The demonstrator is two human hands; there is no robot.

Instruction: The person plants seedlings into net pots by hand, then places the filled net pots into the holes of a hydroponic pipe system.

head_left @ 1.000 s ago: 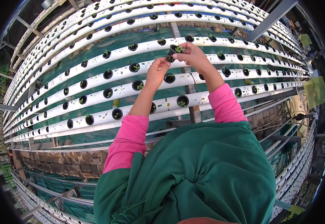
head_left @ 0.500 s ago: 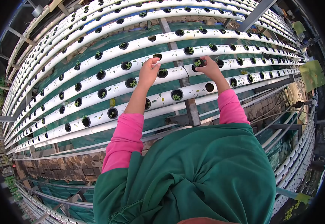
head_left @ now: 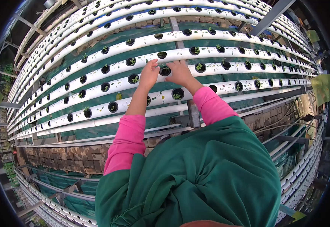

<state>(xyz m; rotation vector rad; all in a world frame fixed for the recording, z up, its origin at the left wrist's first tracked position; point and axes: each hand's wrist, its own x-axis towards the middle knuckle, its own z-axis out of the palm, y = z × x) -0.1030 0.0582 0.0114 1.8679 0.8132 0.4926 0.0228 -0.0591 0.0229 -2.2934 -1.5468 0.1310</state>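
Observation:
My left hand is raised over the white pipes, thumb and index finger curled near each other; whether anything small is between them cannot be made out. To its right, my right hand reaches over a black net pot with a small seedling, its fingers bent at the pot's right rim. Just above both hands is an open hole in a white pipe. A potted seedling sits in the pipe to the right of my right hand.
Rows of white pipes with black pots and seedlings curve across the view. Green sheeting lies beneath them. A grey metal post rises at the upper right, and a yellow-green cloth hangs at the right edge.
My right hand has moved left, from the pot on the right to the pot beside my left hand. The pot it was touching now sits uncovered in the pipe. The view has shifted slightly.

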